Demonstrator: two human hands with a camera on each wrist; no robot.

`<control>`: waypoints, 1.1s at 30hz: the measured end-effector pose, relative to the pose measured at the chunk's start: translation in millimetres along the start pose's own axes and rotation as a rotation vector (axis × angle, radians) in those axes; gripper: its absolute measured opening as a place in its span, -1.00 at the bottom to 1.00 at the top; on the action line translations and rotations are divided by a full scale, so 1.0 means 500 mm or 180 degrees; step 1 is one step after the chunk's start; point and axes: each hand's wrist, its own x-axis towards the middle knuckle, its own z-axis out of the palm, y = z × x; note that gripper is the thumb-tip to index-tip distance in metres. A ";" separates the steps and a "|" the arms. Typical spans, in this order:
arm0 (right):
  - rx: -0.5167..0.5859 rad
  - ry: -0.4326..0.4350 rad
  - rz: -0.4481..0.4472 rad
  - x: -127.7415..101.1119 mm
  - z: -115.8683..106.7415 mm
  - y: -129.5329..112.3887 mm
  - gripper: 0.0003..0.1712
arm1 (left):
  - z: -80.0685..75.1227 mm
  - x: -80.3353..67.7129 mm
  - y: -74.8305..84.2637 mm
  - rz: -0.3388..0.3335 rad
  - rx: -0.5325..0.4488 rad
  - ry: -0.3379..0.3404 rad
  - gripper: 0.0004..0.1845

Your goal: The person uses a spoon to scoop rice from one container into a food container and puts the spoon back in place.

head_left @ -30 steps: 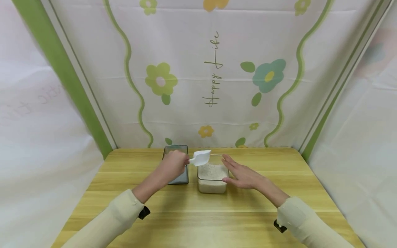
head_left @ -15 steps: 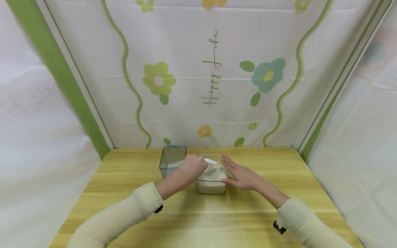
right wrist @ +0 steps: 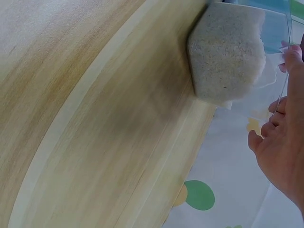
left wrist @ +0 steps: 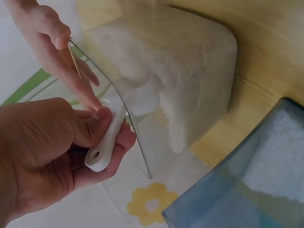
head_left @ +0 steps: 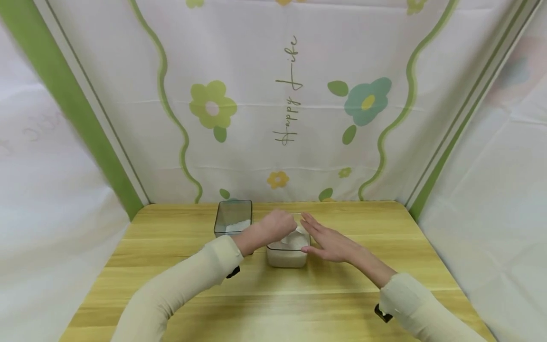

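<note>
Head view: left hand (head_left: 277, 225) grips scoop (left wrist: 110, 137) inside rice container (head_left: 286, 255).

In the head view, the left hand (head_left: 277, 225) hides the scoop's (left wrist: 124, 114) handle.

Pale greens, cream and wood

The table (head_left: 273, 294) is yellow-tan wood grain; the backdrop cloth (head_left: 273, 95) is white with green wavy stripes, green, teal and yellow flowers. Sleeves (head_left: 188, 280) are cream. The clear container (head_left: 285, 254) holds white grains, the scoop (left wrist: 107, 142) is white, and the second container (head_left: 232, 218) is grey-tinted.
</note>
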 end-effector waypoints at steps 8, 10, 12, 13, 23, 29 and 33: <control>-0.0072 0.0019 -0.0011 0.002 -0.001 -0.010 -0.04 | -0.027 0.005 -0.034 0.0232 -0.0658 -0.0757 -0.89; -0.0097 0.0009 -0.0001 0.003 -0.001 -0.011 -0.04 | -0.025 0.006 -0.037 0.0244 -0.0745 -0.0824 -0.89; -0.0103 -0.0006 0.0013 0.004 -0.001 -0.012 -0.03 | -0.020 0.010 -0.036 0.0276 -0.0727 -0.0809 -0.89; -0.0098 -0.0013 0.0017 0.004 -0.001 -0.012 -0.03 | -0.018 0.012 -0.035 0.0279 -0.0752 -0.0804 -0.89; -0.0105 0.0033 0.0033 0.004 0.002 -0.008 -0.05 | -0.006 0.032 -0.044 0.0192 -0.1133 -0.1099 -0.88; -0.0121 0.0052 0.0041 0.000 0.003 -0.010 -0.05 | -0.013 0.018 -0.061 0.0177 -0.1596 -0.1263 -0.64; -0.0127 0.0065 0.0045 -0.004 0.000 -0.013 -0.05 | -0.019 0.003 -0.066 0.0104 -0.1932 -0.1257 -0.50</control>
